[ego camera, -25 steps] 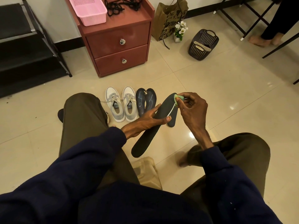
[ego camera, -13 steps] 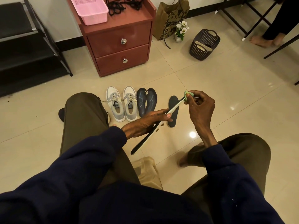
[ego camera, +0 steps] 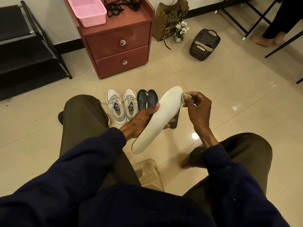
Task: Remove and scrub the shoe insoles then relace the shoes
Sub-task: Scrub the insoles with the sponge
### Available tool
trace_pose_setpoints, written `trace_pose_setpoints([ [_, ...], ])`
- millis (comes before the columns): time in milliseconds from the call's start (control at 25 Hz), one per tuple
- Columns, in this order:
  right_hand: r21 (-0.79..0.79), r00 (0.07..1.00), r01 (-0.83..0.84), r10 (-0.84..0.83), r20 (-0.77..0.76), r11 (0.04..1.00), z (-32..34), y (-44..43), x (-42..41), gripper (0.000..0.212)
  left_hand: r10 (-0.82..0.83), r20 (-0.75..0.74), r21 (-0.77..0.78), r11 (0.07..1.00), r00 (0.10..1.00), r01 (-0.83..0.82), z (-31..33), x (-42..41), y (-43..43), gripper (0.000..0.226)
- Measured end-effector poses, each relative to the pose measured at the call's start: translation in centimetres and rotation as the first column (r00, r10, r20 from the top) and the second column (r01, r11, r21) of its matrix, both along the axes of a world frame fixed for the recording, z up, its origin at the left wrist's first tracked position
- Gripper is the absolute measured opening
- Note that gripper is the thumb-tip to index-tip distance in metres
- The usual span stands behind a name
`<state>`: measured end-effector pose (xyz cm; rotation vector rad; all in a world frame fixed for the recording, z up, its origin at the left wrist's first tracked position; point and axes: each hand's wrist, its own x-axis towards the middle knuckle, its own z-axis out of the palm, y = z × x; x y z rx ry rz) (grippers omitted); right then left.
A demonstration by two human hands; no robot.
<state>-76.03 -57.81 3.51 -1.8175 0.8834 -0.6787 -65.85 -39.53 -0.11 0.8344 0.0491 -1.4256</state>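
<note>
Seated over a glossy beige tiled floor (ego camera: 229, 82), you faced a black shoe rack (ego camera: 24, 51) at far left and a red-brown two-drawer cabinet (ego camera: 118, 46), its top carrying a pink basket (ego camera: 88, 10) and a tangle of black laces (ego camera: 121, 5). On the tiles before the cabinet a pair of grey-and-white sneakers (ego camera: 122, 105) stood side by side, two dark insoles (ego camera: 147, 99) lying just beside them. Between your knees, above the floor, your left hand (ego camera: 141, 122) gripped a pale insole (ego camera: 159, 118) at its middle, thumb on one edge, fingertips curled round the other, toe end tilted away from you. Another dark insole (ego camera: 176, 119) lay on the tiles beneath. Your right hand (ego camera: 198, 107) pinched a small green pad (ego camera: 186, 96) between thumb and fingers against the toe end's edge. Farther right stood a printed paper bag (ego camera: 170, 18), potted white flowers (ego camera: 181, 30) and a dark slotted basket (ego camera: 205, 45); another person's bare feet (ego camera: 262, 40) rested at far right.
</note>
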Motion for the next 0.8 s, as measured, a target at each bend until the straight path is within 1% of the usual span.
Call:
trace_pose_setpoints([
  [120,-0.023,0.999,-0.034,0.033,-0.038,0.999,-0.4,0.4,0.2,0.007,0.051,-0.014,0.009,0.999,0.999,-0.051,-0.6,0.4,0.1,0.058],
  [240,-0.118,0.993,-0.109,0.104,-0.05,0.987,-0.4,2.1,0.1,0.008,0.132,0.058,0.016,0.991,0.99,-0.133,-0.5,0.8,0.1,0.066],
  [320,-0.185,0.983,-0.184,0.181,-0.032,0.965,-0.4,3.1,0.2,0.009,0.191,0.059,0.045,0.98,0.98,-0.194,-0.6,1.4,0.4,0.074],
  [360,-0.214,0.974,-0.224,0.223,-0.029,0.951,-0.4,3.6,0.2,0.009,0.223,0.055,0.066,0.972,0.973,-0.226,-0.6,1.7,0.5,0.073],
  [440,-0.265,0.946,-0.32,0.319,-0.049,0.909,-0.2,4.4,0.2,0.009,0.276,0.059,0.114,0.953,0.959,-0.281,-0.2,2.1,0.5,0.064],
  [480,-0.281,0.921,-0.387,0.384,-0.066,0.878,-0.2,5.0,0.2,0.01,0.306,0.056,0.116,0.943,0.95,-0.311,0.2,2.3,0.6,0.056],
  [520,-0.288,0.882,-0.467,0.462,-0.09,0.836,-0.1,5.7,0.1,0.01,0.332,0.047,0.117,0.935,0.942,-0.335,0.7,2.4,0.5,0.049],
  [560,-0.289,0.833,-0.55,0.541,-0.119,0.783,0.0,6.3,0.1,0.011,0.357,0.028,0.113,0.927,0.934,-0.358,1.0,2.7,0.6,0.047],
  [640,-0.283,0.722,-0.688,0.67,-0.174,0.668,0.3,7.6,0.0,0.012,0.391,-0.039,0.112,0.916,0.92,-0.385,1.1,2.9,0.7,0.054],
  [680,-0.285,0.685,-0.725,0.701,-0.198,0.627,0.3,7.9,0.1,0.013,0.405,-0.077,0.105,0.912,0.911,-0.397,1.2,2.9,0.7,0.058],
  [720,-0.295,0.674,-0.735,0.705,-0.218,0.611,0.3,8.1,0.2,0.014,0.398,-0.09,0.108,0.915,0.913,-0.388,1.0,2.9,0.8,0.058],
  [760,-0.313,0.694,-0.716,0.682,-0.23,0.624,0.2,8.2,0.4,0.014,0.373,-0.074,0.115,0.924,0.925,-0.364,0.7,2.8,0.7,0.056],
  [800,-0.336,0.737,-0.674,0.634,-0.235,0.658,0.0,8.1,0.6,0.014,0.331,-0.047,0.112,0.939,0.942,-0.324,0.3,2.5,0.6,0.053],
])
